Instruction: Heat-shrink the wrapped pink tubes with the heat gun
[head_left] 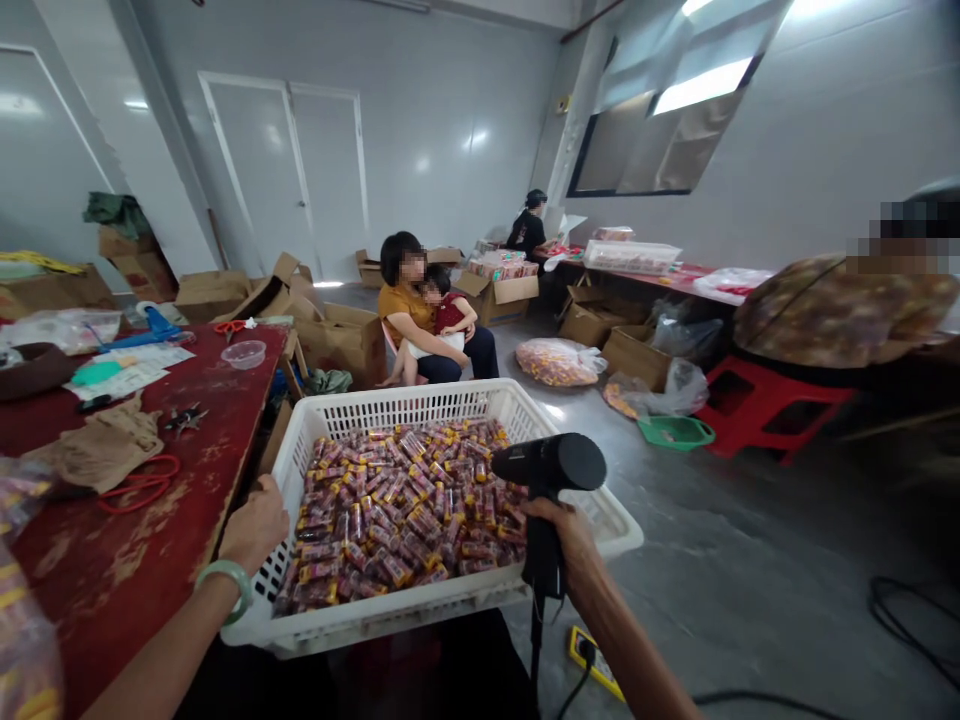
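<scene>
Grey floor (720, 560) lies open beside the basket (390, 612); left hand (256, 522) grips its rim (288, 440), right hand (562, 528) a hairdryer (546, 462).

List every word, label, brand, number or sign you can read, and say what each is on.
No text can be read.
Packets: print too small.
Papers: blurred.
Dryer: faint mark, too small.
Black shirt: print too blurred.

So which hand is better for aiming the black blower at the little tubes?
Probably the right hand: it grips the black blower, nozzle over the little tubes. The left hand is at the basket's side.
</scene>
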